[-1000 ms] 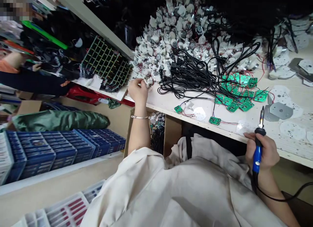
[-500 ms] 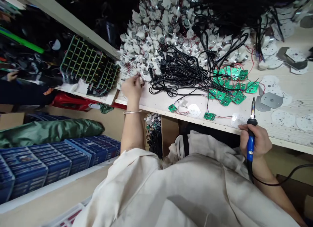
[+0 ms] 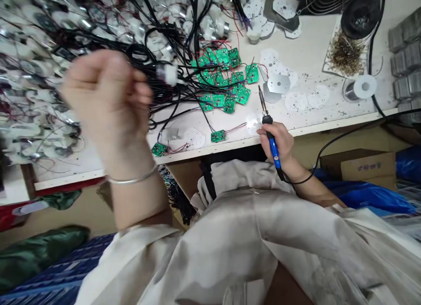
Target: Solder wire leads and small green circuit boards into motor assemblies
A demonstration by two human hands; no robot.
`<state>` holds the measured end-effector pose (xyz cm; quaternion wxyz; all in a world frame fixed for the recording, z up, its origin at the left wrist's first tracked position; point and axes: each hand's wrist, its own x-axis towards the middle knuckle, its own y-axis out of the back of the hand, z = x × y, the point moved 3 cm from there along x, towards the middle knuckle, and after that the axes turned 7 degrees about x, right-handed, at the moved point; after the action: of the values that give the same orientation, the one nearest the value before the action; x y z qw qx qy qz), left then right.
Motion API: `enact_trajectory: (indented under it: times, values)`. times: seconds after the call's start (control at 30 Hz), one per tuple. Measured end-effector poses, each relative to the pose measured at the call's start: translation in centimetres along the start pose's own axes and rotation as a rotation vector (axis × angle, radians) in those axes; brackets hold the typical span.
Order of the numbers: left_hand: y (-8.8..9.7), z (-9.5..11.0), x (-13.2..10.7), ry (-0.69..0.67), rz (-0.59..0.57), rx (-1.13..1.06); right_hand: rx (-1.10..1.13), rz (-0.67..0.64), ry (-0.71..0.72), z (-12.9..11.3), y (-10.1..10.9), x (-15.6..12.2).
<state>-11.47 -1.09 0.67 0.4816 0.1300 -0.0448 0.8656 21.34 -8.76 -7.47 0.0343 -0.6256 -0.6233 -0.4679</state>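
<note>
My left hand [image 3: 108, 94] is raised over the table's left side, fingers curled and blurred. Just off its fingertips is a small motor [image 3: 167, 73] with a white plastic end, seemingly held by its wires, though the grip itself is hidden. My right hand [image 3: 279, 140] holds a blue-handled soldering iron [image 3: 272, 143], its tip pointing up and away. Under those fingers, a thin white disc [image 3: 253, 124] lies at the table edge. Red wires run towards it from a green circuit board [image 3: 217, 136]. Another green board [image 3: 159, 149] lies further left, beside a clear disc [image 3: 194, 138].
Black cables [image 3: 167, 33] and a heap of white motors [image 3: 36, 77] cover the left. Several green boards [image 3: 217, 59] are piled mid-table. To the right are grey plates [image 3: 279, 83], a solder spool [image 3: 364, 86] and a fan grille [image 3: 325, 0]. The iron's cord [image 3: 324, 149] trails right.
My left hand has come up from the motor heap and moved right, with a motor now at its fingers. The view has swung right. My right hand still holds the soldering iron near the disc.
</note>
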Motion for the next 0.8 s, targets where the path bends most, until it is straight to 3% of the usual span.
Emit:
enact_trajectory:
  times: [0.03, 0.1, 0.17, 0.23, 0.37, 0.5, 0.8]
  values:
    - [-2.4, -0.2, -1.7, -0.011, -0.111, 0.007, 0.013, 0.001, 0.002, 0.0, 0.0, 0.0]
    - [-5.8, -0.2, -5.1, -0.17, -0.191, 0.103, 0.033, 0.005, 0.01, 0.0, 0.1, 0.0]
    - [-8.0, -0.4, -8.4, -0.341, -0.31, 0.372, 0.04, 0.009, 0.022, 0.1, 0.1, 0.0]
    - [-9.1, -0.9, -11.4, -0.466, -0.424, 0.573, 0.033, 0.001, 0.029, 0.2, 0.1, 0.1]
    - [-9.5, -2.7, -14.7, -0.58, -0.505, 0.768, 0.01, -0.021, 0.023, 0.2, 0.0, 0.2]
    - [-9.5, -3.7, -15.5, -0.666, -0.516, 0.834, 0.044, -0.026, 0.014, 0.1, 0.2, 0.4]
    - [-9.3, -3.7, -15.4, -0.562, -0.543, 0.771, 0.168, -0.054, -0.054, 0.2, 0.6, 0.4]
